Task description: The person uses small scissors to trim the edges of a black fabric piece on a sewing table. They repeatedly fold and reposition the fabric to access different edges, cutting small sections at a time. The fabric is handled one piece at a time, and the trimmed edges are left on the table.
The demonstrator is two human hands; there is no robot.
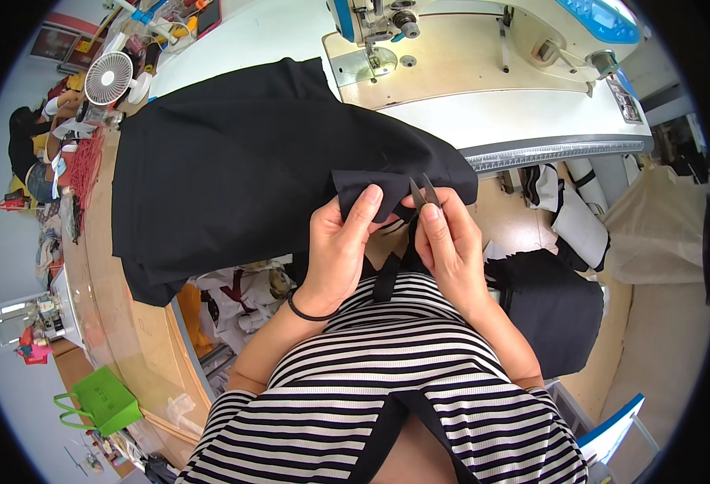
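A large piece of black fabric [226, 153] lies over the sewing table and hangs past its front edge. My left hand [343, 238] pinches a folded edge of that fabric, thumb on top. Just to the right, my right hand [449, 242] is closed around small thread snips [423, 192], their two pointed blades apart and aimed away from me. The blade tips are beside the fabric's edge; whether they touch it I cannot tell. A dark strip hangs below, between my hands.
Beyond the fabric stands a sewing machine [371, 40] on a white table with a ruler strip [548, 149] along its front edge. A small white fan [110, 78] is at far left. Folded black cloth [552, 310] is piled at lower right; a green bag [105, 399] sits at lower left.
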